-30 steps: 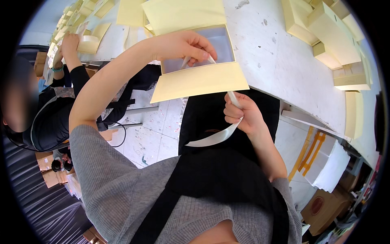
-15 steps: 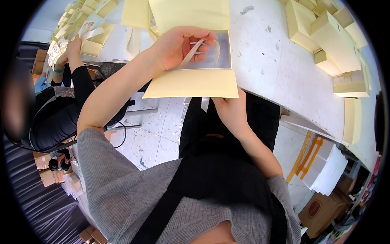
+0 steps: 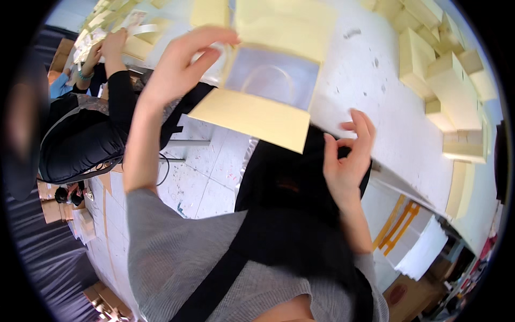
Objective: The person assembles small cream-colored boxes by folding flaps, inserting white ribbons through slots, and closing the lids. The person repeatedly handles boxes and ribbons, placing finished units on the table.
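L hand [image 3: 185, 67] & R hand [image 3: 350, 161] each have grip spread, nothing held, near box [image 3: 257, 119]. Prob. setting ribbon loop [image 3: 272, 67]; next move prob. needs light pinch.

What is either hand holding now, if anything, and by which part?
Nothing, it seems: the right hand is open near the yellow box; the left hand is open too, its blurred fingertips near the lid, contact unclear.

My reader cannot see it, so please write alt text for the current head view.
An open pale yellow box, a pale ribbon loop inside, lies at the edge of a table between the person's left hand and right hand, both open and apparently empty. More yellow boxes stand at far right; a co-worker is at left.
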Demonstrator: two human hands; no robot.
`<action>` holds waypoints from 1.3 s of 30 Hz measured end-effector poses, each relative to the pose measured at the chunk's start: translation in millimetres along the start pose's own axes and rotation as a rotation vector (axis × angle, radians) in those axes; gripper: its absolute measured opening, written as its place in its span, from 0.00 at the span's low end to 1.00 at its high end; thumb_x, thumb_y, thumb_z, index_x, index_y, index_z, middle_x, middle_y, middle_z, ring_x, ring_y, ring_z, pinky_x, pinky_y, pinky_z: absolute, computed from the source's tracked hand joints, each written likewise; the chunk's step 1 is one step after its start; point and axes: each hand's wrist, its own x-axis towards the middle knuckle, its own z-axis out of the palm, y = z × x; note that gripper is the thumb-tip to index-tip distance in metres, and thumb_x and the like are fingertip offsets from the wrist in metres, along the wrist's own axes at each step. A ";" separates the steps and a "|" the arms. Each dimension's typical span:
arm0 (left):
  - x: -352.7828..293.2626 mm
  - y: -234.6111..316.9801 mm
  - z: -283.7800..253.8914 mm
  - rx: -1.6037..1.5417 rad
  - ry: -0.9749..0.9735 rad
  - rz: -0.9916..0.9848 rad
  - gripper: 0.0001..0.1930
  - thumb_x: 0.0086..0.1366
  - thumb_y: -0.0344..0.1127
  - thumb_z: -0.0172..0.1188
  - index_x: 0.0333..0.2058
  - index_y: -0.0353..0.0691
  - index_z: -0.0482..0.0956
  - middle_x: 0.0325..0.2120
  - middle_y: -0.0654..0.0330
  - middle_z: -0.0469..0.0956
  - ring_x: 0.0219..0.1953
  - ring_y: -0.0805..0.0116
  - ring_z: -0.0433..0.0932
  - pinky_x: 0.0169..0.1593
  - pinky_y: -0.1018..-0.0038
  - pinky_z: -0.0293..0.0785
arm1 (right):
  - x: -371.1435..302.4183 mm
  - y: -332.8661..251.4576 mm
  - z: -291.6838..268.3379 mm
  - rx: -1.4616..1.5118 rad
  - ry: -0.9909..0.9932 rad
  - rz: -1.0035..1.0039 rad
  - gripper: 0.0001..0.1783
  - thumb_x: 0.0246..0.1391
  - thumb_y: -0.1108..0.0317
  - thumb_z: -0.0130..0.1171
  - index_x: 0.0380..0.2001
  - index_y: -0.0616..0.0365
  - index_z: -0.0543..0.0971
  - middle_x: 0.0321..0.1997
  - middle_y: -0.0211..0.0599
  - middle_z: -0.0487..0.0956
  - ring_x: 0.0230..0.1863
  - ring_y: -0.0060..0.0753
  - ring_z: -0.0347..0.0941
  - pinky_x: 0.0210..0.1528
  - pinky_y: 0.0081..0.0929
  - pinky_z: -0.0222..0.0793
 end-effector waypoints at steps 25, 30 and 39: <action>85.8 -77.4 2.6 0.680 -0.258 -0.221 0.11 0.56 0.39 0.62 0.28 0.35 0.81 0.27 0.46 0.81 0.34 0.45 0.80 0.37 0.55 0.75 | 101.9 -10.0 102.5 -0.532 -0.414 -0.388 0.19 0.42 0.74 0.59 0.41 0.69 0.73 0.67 0.72 0.54 0.59 0.78 0.62 0.41 0.45 0.79; 97.7 -138.2 -5.3 0.850 -0.072 -0.280 0.07 0.54 0.32 0.63 0.29 0.35 0.79 0.30 0.44 0.80 0.37 0.44 0.79 0.40 0.54 0.74 | 136.3 -5.3 67.0 -0.394 -0.316 -0.529 0.32 0.44 0.69 0.62 0.56 0.60 0.70 0.68 0.61 0.57 0.66 0.64 0.56 0.56 0.53 0.68; 162.2 -177.2 -13.3 0.952 0.001 -0.272 0.11 0.57 0.37 0.65 0.32 0.34 0.78 0.31 0.44 0.79 0.39 0.42 0.78 0.43 0.54 0.73 | 202.4 53.5 -233.9 -1.057 -0.104 -0.037 0.46 0.36 0.69 0.69 0.63 0.49 0.65 0.65 0.41 0.66 0.66 0.51 0.58 0.65 0.45 0.58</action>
